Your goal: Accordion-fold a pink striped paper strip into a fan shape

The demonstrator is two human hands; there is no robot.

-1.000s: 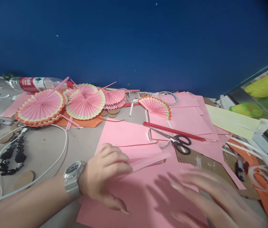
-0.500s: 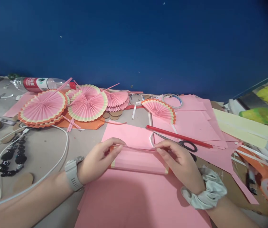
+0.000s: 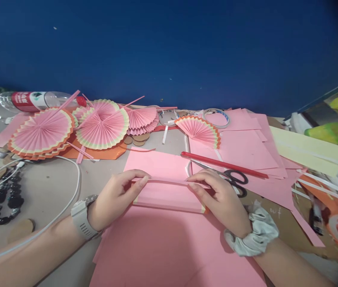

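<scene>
A folded pink paper strip (image 3: 169, 199) with pale yellow and orange ends lies crosswise over a stack of pink sheets (image 3: 163, 247). My left hand (image 3: 121, 193) pinches its upper folded edge at the left end, thumb against fingers. At the right end, my right hand (image 3: 213, 193) grips the same edge between thumb and fingertips. The raised fold runs in a narrow band between the two hands. Just beyond my right hand lie black-handled scissors (image 3: 236, 177) and a red stick (image 3: 224, 164).
Several pleated paper fans (image 3: 102, 125) lie at the back left, beside a plastic bottle (image 3: 28, 101). A half-open fan (image 3: 198, 131) and a tape roll (image 3: 216, 118) rest on pink sheets at the back. A white cable (image 3: 79, 179) and black beads (image 3: 14, 199) are at left.
The upper edge of the pink paper has turned, so a lighter folded band now shows between my hands. Both hands keep their pinch. The whole view has shifted slightly.
</scene>
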